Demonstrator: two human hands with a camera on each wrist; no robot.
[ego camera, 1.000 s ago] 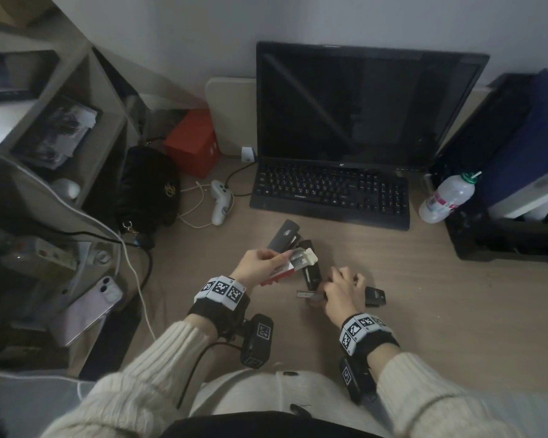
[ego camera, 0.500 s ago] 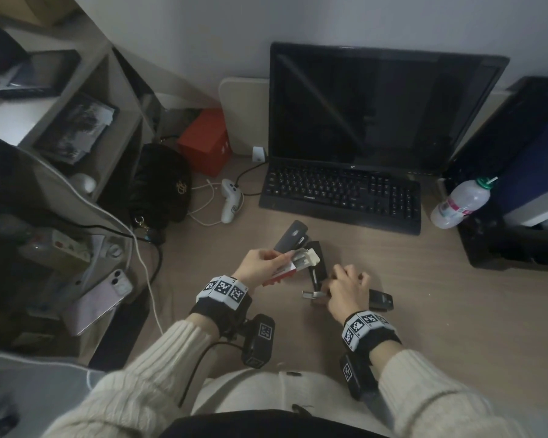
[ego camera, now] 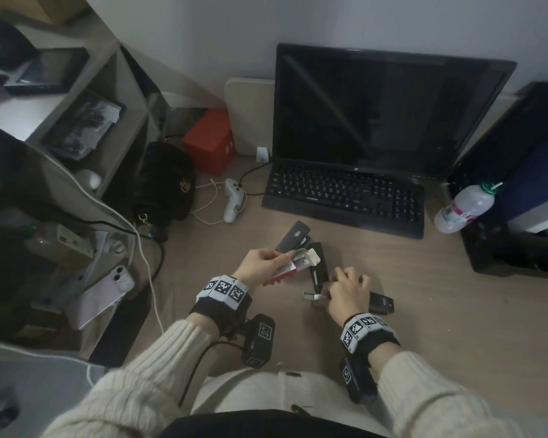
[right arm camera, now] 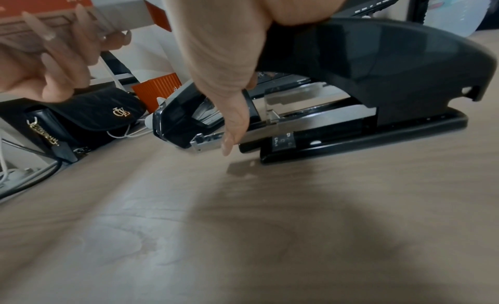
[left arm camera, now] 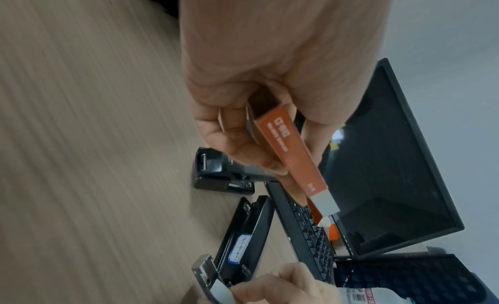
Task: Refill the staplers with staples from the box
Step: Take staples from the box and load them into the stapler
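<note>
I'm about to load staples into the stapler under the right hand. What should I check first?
1. Staple box held by left hand: ok.
2. Box end open: ok.
3. Staple strip taken out: not ok.
4. Stapler steadied on desk by right hand: ok.
5. Metal tray slid out at the front: ok.
6. Tray empty: cannot tell.

Head overhead; wrists close, low.
</note>
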